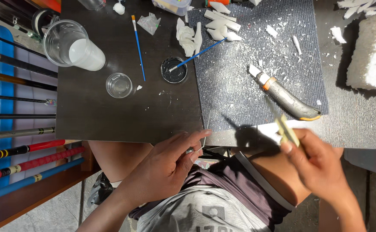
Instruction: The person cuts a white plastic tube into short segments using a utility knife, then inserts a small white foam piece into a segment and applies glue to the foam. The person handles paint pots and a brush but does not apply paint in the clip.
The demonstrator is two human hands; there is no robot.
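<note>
My left hand [166,165] is at the table's near edge, pinching a thin clear rod [206,129] between thumb and fingertips; the rod stands up across the edge of the grey mat [239,90]. My right hand [314,161] holds a small pale yellowish stick [286,128], blurred, raised just off the table's front edge. A grey utility knife [284,98] with an orange collar lies on the mat, above my right hand.
On the dark table [93,111]: a large clear cup [70,45] holding white stuff, a small glass [119,85], a black dish [174,71] with a blue brush [198,53], another blue brush [139,49], white foam scraps [216,23]. A foam block [375,56] sits at right; fishing rods [20,150] at left.
</note>
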